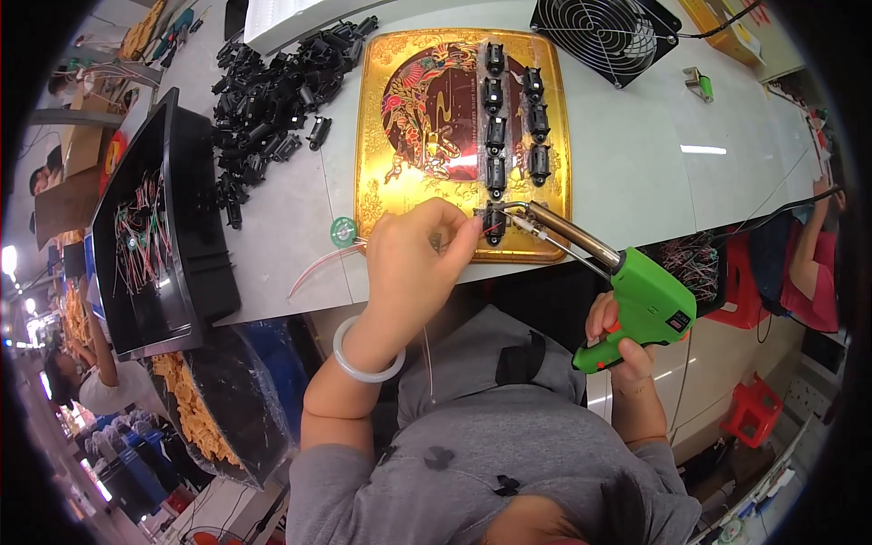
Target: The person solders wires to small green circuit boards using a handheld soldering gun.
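My right hand (pixel 619 343) grips a green soldering gun (pixel 647 307) whose metal tip reaches a small black plastic part (pixel 493 223) at the near edge of a gold decorated tray (pixel 381 163). My left hand (pixel 413 259), with a pale bangle on the wrist, pinches a thin wire against that same part. Two rows of several similar black parts (pixel 514 118) lie on the tray's right half.
A heap of black parts (pixel 268 100) lies on the white table (pixel 627 163) left of the tray. A black bin of coloured wires (pixel 145 227) sits at the table's left edge. A fan (pixel 604 34) stands at the back right. Other people sit at left and right.
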### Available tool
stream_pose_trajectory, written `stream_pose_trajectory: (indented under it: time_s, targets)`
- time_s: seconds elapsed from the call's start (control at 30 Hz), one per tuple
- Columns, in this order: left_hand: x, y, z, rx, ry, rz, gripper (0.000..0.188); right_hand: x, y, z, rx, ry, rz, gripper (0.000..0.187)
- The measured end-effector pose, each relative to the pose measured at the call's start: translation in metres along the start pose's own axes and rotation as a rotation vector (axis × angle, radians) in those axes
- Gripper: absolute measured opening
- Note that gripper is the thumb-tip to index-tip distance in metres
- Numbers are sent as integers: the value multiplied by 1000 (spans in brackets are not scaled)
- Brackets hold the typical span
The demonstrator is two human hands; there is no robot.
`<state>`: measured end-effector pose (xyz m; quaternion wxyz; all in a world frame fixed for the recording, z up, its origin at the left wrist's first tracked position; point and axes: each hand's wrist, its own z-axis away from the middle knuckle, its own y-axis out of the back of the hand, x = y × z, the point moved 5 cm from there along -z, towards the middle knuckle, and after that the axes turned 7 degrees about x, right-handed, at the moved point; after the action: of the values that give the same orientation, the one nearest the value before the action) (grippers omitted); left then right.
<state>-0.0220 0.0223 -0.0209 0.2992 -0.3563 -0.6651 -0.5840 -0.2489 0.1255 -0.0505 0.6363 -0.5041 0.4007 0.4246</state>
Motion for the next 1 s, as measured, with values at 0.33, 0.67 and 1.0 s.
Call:
stream_pose_trajectory:
  time_s: [0.33, 0.67, 1.0]
  targets:
    - [2, 1, 0, 2, 1, 2, 13, 1, -1, -1, -25, -7, -26, 34]
    - [0, 0, 0, -12, 15, -14, 18, 6, 0, 3, -27, -79, -101, 35]
    - [-1, 0, 0, -6, 20, 14, 18, 4, 0, 4, -22, -78, -86, 37]
